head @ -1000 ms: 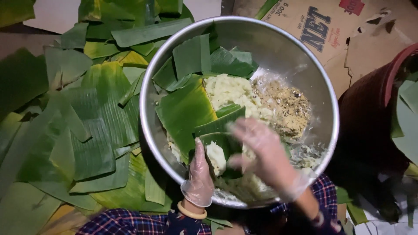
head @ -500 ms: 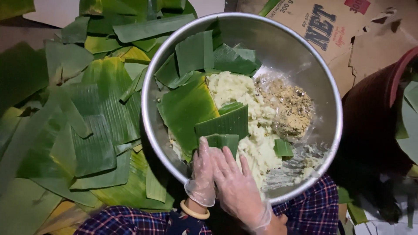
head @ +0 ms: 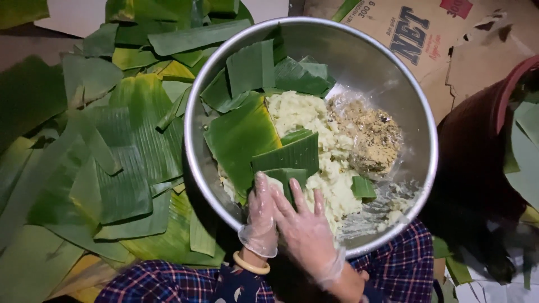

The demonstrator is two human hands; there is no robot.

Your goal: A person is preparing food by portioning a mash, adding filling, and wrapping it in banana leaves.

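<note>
A large metal bowl [head: 393, 67] holds pale mashed dough [head: 314, 140], a brownish crumbly filling [head: 370, 134] and several cut banana leaf pieces [head: 241, 134]. Both hands wear thin clear gloves and meet at the bowl's near side. My left hand [head: 261, 216] cups a small folded leaf piece [head: 289, 177] with dough in it. My right hand [head: 306, 224] lies flat over the same piece, fingers pressed together against the left hand. What lies between the palms is hidden.
A heap of banana leaf strips [head: 112, 157] covers the floor left of the bowl. Torn brown cardboard [head: 449, 39] lies behind the bowl. A dark red basket [head: 483, 146] with leaves stands at the right. My checked trousers [head: 151, 286] show at the bottom.
My right hand has dropped from above the dough to the near rim and closed against my left hand over the small leaf piece. The left hand has hardly moved.
</note>
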